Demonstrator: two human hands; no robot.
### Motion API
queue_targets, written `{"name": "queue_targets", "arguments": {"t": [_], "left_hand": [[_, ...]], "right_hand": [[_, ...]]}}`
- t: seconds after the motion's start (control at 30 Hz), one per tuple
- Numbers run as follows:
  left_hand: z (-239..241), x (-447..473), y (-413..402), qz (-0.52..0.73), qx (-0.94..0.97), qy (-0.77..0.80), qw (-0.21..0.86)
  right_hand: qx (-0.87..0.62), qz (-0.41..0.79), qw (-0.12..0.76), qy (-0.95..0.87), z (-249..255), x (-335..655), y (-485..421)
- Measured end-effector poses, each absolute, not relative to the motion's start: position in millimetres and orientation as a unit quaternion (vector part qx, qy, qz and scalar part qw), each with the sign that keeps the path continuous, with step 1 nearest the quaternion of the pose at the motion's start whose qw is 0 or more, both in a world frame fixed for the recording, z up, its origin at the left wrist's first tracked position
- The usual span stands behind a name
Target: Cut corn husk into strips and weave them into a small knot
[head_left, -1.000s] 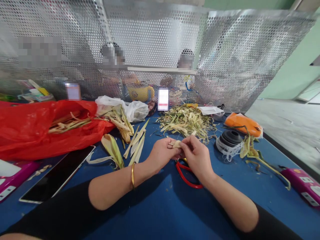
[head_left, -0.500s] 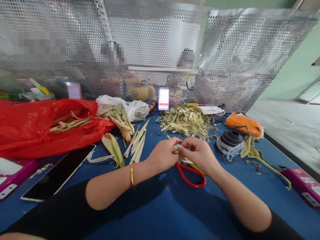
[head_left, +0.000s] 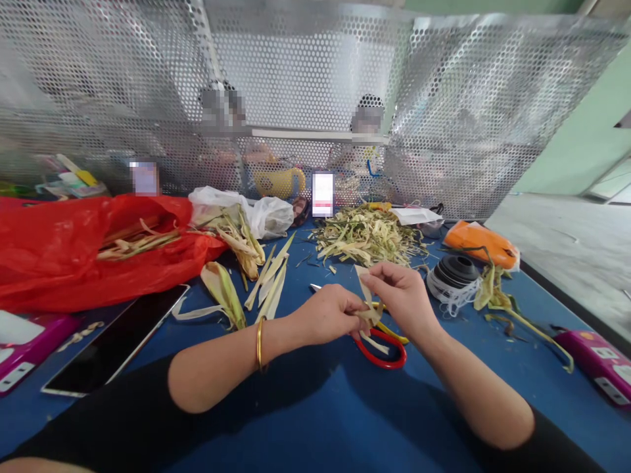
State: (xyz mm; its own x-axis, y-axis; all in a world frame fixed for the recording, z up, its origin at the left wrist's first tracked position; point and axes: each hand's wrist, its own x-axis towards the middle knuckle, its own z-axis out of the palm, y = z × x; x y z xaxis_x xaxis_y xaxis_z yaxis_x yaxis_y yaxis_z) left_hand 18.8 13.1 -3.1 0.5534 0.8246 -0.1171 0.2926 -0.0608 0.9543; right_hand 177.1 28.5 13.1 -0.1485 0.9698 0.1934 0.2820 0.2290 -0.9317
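Note:
Both hands meet over the blue table, working on a pale corn husk strip. My left hand pinches its lower part, fingers closed. My right hand grips its upper end between thumb and fingers, so the strip runs upright between the two. Under the hands lie scissors with red and yellow handles; a blade tip shows left of my left wrist's front. Another narrow pale piece hangs below my left fingers over the red handle. To the left lie several loose husk leaves and a greener husk.
A heap of shredded husk lies at the back. A black spool with white string, an orange packet and a purple power strip stand right. A red bag and a tablet lie left. A perforated metal screen rises behind.
My hands have moved apart slightly. My left hand has come lower and my right hand has risen a little, pulling up the strip's end. The scissors' blade tip now shows.

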Motion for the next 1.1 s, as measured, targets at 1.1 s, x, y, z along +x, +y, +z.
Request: {"name": "queue_targets", "arguments": {"t": [1.1], "left_hand": [[12.4, 14.3, -22.2, 0.418, 0.489, 0.495, 0.584]], "right_hand": [[-0.333, 0.673, 0.41, -0.518, 3.7, 162.7, 19.2]]}}
